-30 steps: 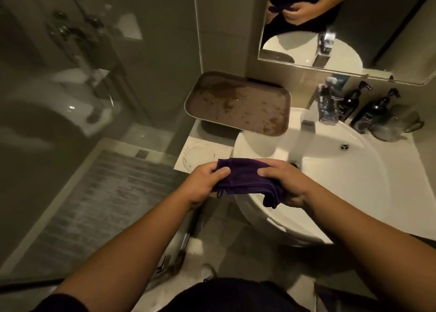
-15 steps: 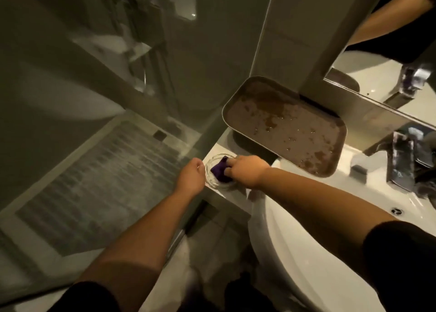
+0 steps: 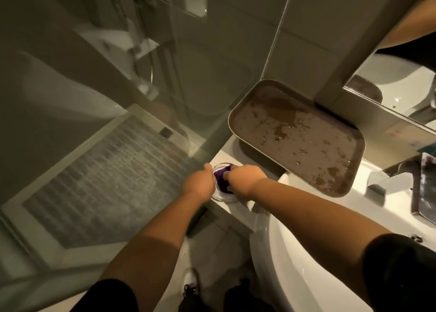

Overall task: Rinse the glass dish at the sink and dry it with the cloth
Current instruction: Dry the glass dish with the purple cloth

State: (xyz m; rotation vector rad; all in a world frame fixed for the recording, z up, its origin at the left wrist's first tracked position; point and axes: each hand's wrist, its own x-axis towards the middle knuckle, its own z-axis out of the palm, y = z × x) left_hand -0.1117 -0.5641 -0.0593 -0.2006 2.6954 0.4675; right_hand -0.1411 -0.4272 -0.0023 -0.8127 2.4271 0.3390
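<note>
My right hand [image 3: 245, 181] is pressing the purple cloth [image 3: 221, 178] down into the glass dish [image 3: 220, 195], fingers bunched tight around the wad, while my left hand [image 3: 200, 182] braces the dish at its left rim; whether those left fingers are actually curled over the edge or only pushed against it I cannot tell, since the hand hides them. The dish sits on the white table [image 3: 233, 151] at its front left corner, just beside the sink basin [image 3: 295, 252] and near the lower end of the brown tray [image 3: 295, 135].

This looks to me like the drying step, with the rinse presumably done. To dry it well I would keep the left hand firm so the dish cannot skate toward the table's edge (it is very close to that edge, and the floor is below), turn the cloth in a circle round the inside wall, then lift the dish to wipe the underside and rim. Pressure should stay light; wet glass slips easily.

Counting what I can see: one glass dish, one cloth, one tray propped against the wall with wet patches on it, one basin, one tap [image 3: 387, 182] (blurred), and one mirror [image 3: 401, 87] above. The dark things at the far right edge are too smeared to name.
</note>
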